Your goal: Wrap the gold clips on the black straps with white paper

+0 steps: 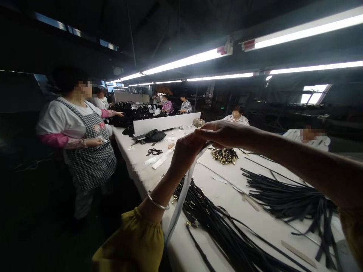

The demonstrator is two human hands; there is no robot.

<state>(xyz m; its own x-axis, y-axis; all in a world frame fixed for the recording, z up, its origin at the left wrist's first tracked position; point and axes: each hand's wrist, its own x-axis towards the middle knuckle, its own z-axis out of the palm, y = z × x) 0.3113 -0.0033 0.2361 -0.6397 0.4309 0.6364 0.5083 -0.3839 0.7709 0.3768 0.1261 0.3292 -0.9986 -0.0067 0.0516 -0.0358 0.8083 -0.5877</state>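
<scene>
My left hand (187, 149) and my right hand (218, 133) meet in front of me, raised above the table, with fingers closed and pressed together. From between them hangs a long pale flat strip (184, 192), running down past my left wrist to the table's near edge. Their overlap hides the fingertips and the strip's upper end. Below my hands lies a bundle of black straps (210, 217) with gold-coloured metal ends. Just beyond the right hand sits a pile of gold-coloured metal clasps (224, 155) on black pieces.
Another bundle of black straps (286, 192) spreads at right on the white table (159, 181). A long white board (167, 124) stands across the table, with a black bag (153, 136) before it. A co-worker in a checked apron (90, 151) stands left; others sit or stand farther off.
</scene>
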